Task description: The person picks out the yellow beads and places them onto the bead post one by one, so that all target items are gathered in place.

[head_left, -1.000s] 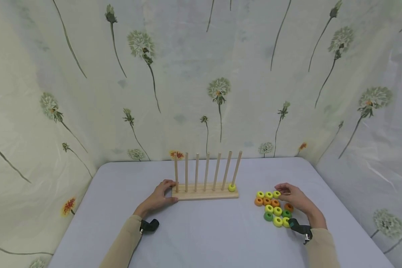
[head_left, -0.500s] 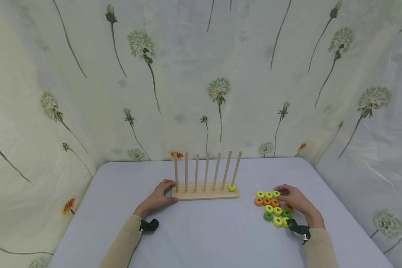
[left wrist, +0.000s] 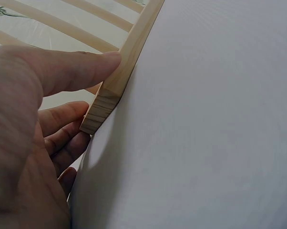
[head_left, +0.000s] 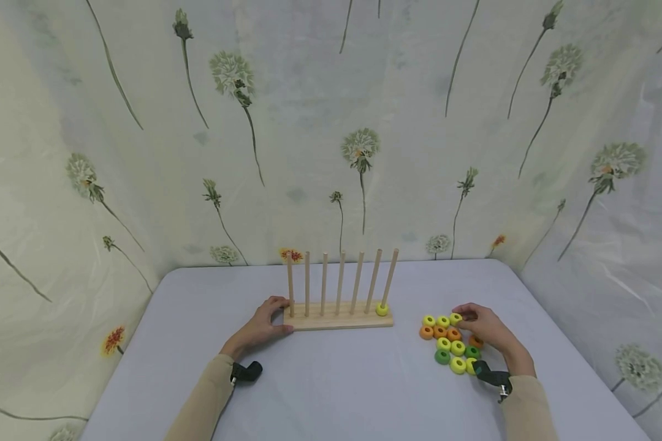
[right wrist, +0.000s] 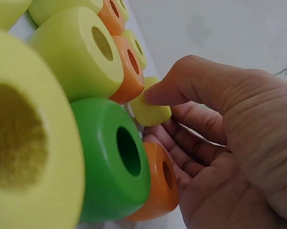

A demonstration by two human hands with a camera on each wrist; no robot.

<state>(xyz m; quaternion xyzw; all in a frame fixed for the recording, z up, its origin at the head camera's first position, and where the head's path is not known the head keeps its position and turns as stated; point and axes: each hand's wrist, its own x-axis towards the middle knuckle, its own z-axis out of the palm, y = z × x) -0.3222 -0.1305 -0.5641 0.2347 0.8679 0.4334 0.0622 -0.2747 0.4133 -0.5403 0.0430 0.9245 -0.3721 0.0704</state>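
Note:
My left hand [head_left: 259,323] grips the left end of a wooden peg rack [head_left: 336,322]. Its thumb lies on the front edge of the base [left wrist: 127,62], and the fingers reach behind the end. A row of several upright pegs rises from the rack, and one yellow bead [head_left: 382,310] sits at the foot of the rightmost peg. Over to the right, my right hand [head_left: 491,329] pinches a yellow bead [right wrist: 150,109] between thumb and fingers at the back corner of a bead group. An orange bead [right wrist: 165,181] stands close to the palm, beside a green bead [right wrist: 110,160].
Several loose yellow, orange and green beads, among them an orange one [head_left: 440,331] and a green one [head_left: 442,356], lie close together right of the rack. White cloth covers the table [head_left: 331,380]. A flower-printed curtain [head_left: 309,122] hangs behind.
My right hand has shifted very slightly to the left, its fingers staying at the same yellow bead. The left hand and the rack have not visibly moved.

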